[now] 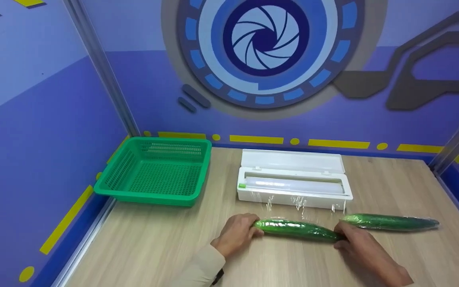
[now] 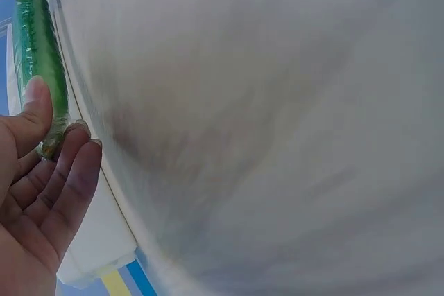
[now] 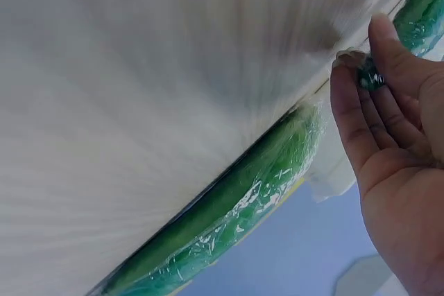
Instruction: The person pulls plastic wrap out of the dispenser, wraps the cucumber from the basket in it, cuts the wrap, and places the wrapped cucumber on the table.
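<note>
A cucumber (image 1: 298,230) wrapped in shiny clear film is seen lying lengthwise on a pale wooden table (image 1: 150,247), close to the front edge and just in front of a white film dispenser (image 1: 293,179). It is held at both ends. Its left tip is pinched by the left hand (image 1: 235,234); in the left wrist view the thumb and fingertips (image 2: 36,112) are curled lightly around that end of the cucumber (image 2: 38,53), with the palm open below. Its right tip is gripped by the right hand (image 1: 359,243); in the right wrist view the fingers (image 3: 361,95) are closed round the dark green end, thumb on top.

A second wrapped cucumber (image 1: 389,222) is seen lying on the table just behind and to the right of the right hand, near the first but not touching it as far as can be told. In the right wrist view it (image 3: 229,220) is shown stretching across the frame, its film crinkled and glossy.

The dispenser's lid is open, and a roll of film is visible inside; loose wisps of film hang from its front edge. To its left, well apart from the hands, a green plastic basket (image 1: 110,183) with a mesh floor is set near the left wall. Purple-blue panels with yellow dashes are seen behind the table.
</note>
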`<state>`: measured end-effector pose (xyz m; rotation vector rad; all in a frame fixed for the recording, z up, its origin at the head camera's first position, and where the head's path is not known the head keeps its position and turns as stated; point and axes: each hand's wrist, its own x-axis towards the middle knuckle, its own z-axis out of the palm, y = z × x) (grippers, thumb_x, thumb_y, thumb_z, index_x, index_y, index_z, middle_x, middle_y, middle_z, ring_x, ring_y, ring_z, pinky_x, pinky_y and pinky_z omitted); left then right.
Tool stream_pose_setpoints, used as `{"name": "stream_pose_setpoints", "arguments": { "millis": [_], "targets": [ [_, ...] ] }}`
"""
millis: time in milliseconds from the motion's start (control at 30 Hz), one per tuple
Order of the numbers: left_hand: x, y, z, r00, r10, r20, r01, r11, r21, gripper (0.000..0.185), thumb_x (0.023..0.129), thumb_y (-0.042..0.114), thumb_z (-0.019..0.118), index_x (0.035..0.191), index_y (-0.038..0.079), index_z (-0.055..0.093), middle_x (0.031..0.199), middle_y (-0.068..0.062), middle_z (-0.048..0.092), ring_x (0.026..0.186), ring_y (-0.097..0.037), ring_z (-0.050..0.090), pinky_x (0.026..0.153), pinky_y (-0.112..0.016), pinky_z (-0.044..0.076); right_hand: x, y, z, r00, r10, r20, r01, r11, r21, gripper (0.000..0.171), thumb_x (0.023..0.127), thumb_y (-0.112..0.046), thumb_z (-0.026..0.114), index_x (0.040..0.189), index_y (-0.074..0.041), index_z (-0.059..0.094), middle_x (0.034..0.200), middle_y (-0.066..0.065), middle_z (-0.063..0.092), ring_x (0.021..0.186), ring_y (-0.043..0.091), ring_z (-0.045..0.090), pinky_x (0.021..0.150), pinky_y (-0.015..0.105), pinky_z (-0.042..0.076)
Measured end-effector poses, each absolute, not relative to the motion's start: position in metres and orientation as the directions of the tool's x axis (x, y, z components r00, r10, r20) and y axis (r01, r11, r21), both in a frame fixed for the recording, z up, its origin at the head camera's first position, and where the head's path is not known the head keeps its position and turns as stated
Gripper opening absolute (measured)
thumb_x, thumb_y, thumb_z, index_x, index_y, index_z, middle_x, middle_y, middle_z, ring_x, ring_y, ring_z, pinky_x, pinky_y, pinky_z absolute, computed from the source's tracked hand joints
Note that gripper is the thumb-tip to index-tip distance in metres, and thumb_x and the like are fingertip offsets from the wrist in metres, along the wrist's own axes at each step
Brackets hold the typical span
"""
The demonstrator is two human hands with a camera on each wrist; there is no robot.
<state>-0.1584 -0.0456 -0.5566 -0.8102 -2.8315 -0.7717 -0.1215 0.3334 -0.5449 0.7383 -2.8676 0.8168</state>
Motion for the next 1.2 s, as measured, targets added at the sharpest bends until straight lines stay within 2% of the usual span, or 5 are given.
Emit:
{"name": "stream_pose_setpoints", "arguments": {
  "millis": [200, 367, 633, 900, 1200],
  "targets": [
    [-0.159, -0.045, -0.557, -0.829, 0.499, 0.253, 0.559, 0.721, 0.41, 0.023, 0.096, 0.038, 0.075, 0.095, 0.014, 0.074, 0.082, 0.011, 0.068, 0.072, 0.001, 0.054, 0.068, -0.022, 0.05, -0.124, 0.333, -0.557, -0.8, -0.417, 0.431, -0.57, 0.753, -0.328, 0.031, 0.08, -0.003, 0.09, 0.099, -0.016, 0.068, 0.092, -0.014, 0.057, 0.081, 0.002, 0.053, 0.066, 0.033, 0.049],
    [-0.159, -0.045, -0.557, -0.826, 0.503, 0.256, 0.564, 0.726, 0.394, 0.026, 0.099, 0.039, 0.07, 0.094, 0.014, 0.073, 0.08, 0.01, 0.066, 0.07, 0.0, 0.052, 0.067, -0.022, 0.05, -0.128, 0.335, -0.562, -0.738, -0.444, 0.508, -0.621, 0.742, -0.253, 0.035, 0.075, -0.001, 0.092, 0.101, -0.011, 0.072, 0.095, -0.009, 0.055, 0.082, 0.005, 0.051, 0.065, 0.032, 0.048],
    [-0.155, -0.043, -0.553, -0.857, 0.473, 0.202, 0.514, 0.771, 0.375, 0.032, 0.099, 0.04, 0.07, 0.111, 0.013, 0.079, 0.092, 0.007, 0.051, 0.08, -0.006, 0.044, 0.072, -0.023, 0.045, -0.129, 0.34, -0.562, -0.728, -0.524, 0.442, -0.663, 0.703, -0.259, 0.029, 0.082, 0.003, 0.085, 0.105, -0.006, 0.069, 0.097, -0.007, 0.056, 0.083, 0.006, 0.05, 0.067, 0.034, 0.049],
    [-0.155, -0.043, -0.55, -0.826, 0.462, 0.323, 0.554, 0.773, 0.31, 0.036, 0.088, 0.034, 0.083, 0.118, 0.015, 0.077, 0.102, 0.003, 0.067, 0.089, -0.005, 0.065, 0.077, -0.024, 0.055, -0.126, 0.338, -0.555, -0.811, -0.507, 0.293, -0.584, 0.738, -0.338, 0.018, 0.093, -0.001, 0.078, 0.109, -0.006, 0.071, 0.101, -0.009, 0.058, 0.087, 0.005, 0.053, 0.072, 0.037, 0.052],
    [-0.163, -0.041, -0.548, -0.771, 0.507, 0.386, 0.609, 0.763, 0.214, 0.035, 0.085, 0.036, 0.085, 0.107, 0.013, 0.071, 0.099, 0.002, 0.068, 0.088, -0.009, 0.065, 0.076, -0.026, 0.055, -0.127, 0.336, -0.552, -0.821, -0.5, 0.277, -0.567, 0.774, -0.281, 0.016, 0.097, -0.003, 0.075, 0.113, -0.003, 0.073, 0.101, -0.006, 0.06, 0.087, 0.009, 0.057, 0.075, 0.04, 0.055]
  ]
}}
